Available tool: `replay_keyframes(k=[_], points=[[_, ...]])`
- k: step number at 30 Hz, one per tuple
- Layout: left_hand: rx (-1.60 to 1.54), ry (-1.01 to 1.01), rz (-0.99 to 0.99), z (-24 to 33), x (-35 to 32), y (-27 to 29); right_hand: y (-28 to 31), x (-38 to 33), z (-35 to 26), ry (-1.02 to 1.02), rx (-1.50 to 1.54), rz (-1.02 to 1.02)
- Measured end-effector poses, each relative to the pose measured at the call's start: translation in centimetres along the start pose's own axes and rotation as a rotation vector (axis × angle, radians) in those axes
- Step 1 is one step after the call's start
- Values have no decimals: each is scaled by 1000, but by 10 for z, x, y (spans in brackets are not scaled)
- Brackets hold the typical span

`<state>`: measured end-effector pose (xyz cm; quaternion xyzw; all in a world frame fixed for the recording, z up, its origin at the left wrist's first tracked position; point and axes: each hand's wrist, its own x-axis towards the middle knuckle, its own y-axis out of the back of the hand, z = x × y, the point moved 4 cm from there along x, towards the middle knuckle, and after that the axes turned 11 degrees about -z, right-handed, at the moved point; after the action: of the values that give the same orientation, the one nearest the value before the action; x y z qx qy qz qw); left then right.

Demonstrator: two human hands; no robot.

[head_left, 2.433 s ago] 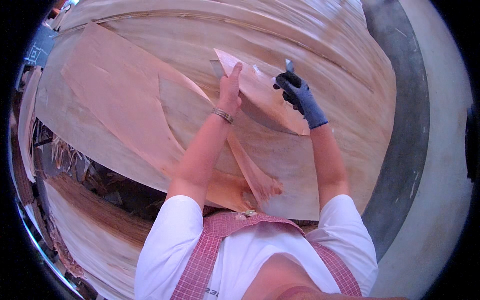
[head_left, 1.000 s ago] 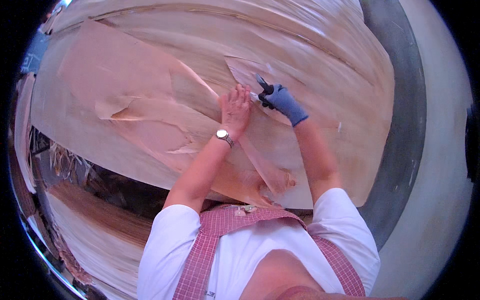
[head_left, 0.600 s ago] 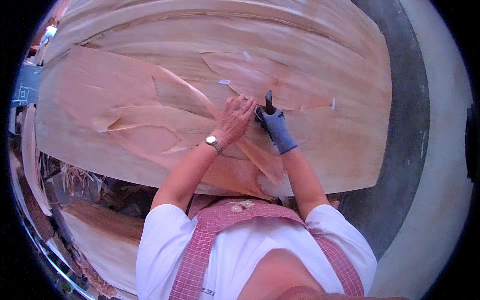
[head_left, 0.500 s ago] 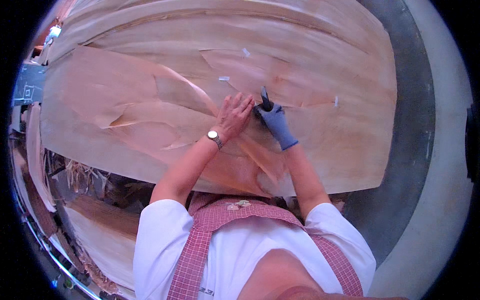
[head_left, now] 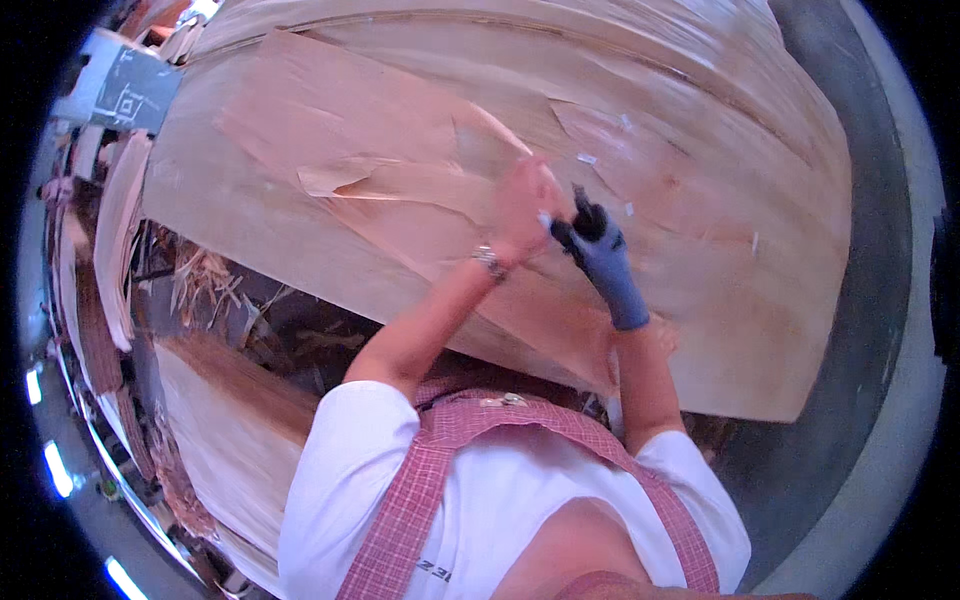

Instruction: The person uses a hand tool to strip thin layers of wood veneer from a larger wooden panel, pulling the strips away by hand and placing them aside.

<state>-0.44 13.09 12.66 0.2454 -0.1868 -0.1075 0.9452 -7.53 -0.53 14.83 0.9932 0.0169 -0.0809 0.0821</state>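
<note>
In the middle of the broad, pale veneer sheet (head_left: 745,325), the two hands meet close together. The bare left hand (head_left: 527,205), with a watch (head_left: 488,262) at its wrist, is blurred. Half a second ago it lay flat and sharp on the wood; now its fingers are bunched beside the right one, and whether its grip has hold of anything cannot be told. A small white speck shows at its edge.

The right hand (head_left: 605,260), in a blue-grey and black glove, keeps its grip closed round a dark hand tool (head_left: 579,195), whose end stands up past the fingers.

Against the sheet, both hands have shifted leftward and nearer the body. A white tape strip (head_left: 628,208) now shows about where they were, near another white strip (head_left: 586,158), with a third strip (head_left: 755,243) farther right. The pinkish veneer piece (head_left: 340,110) lies to the left with its torn flap (head_left: 410,182) lifted. The whole scene sits farther right in view, exposing more of the grey panel (head_left: 135,90) at upper left and the shredded scraps (head_left: 205,280) below the sheet's edge.
</note>
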Motion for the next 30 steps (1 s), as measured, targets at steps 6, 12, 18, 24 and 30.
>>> replay_keyframes(k=[6,12,18,24,30], points=[[734,-175,-282,-105,-9,162,-55,38,7,-46,-946,59],[613,-103,-517,-144,-12,201,-81,24,-12,-21,-1065,96],[468,-39,-992,-147,-17,360,-147,80,-55,-127,-660,-149],[565,226,-1066,-184,-36,499,-220,202,-51,-112,-1171,-6],[1151,544,-886,-275,-39,585,-182,250,-26,-45,-1019,-28]])
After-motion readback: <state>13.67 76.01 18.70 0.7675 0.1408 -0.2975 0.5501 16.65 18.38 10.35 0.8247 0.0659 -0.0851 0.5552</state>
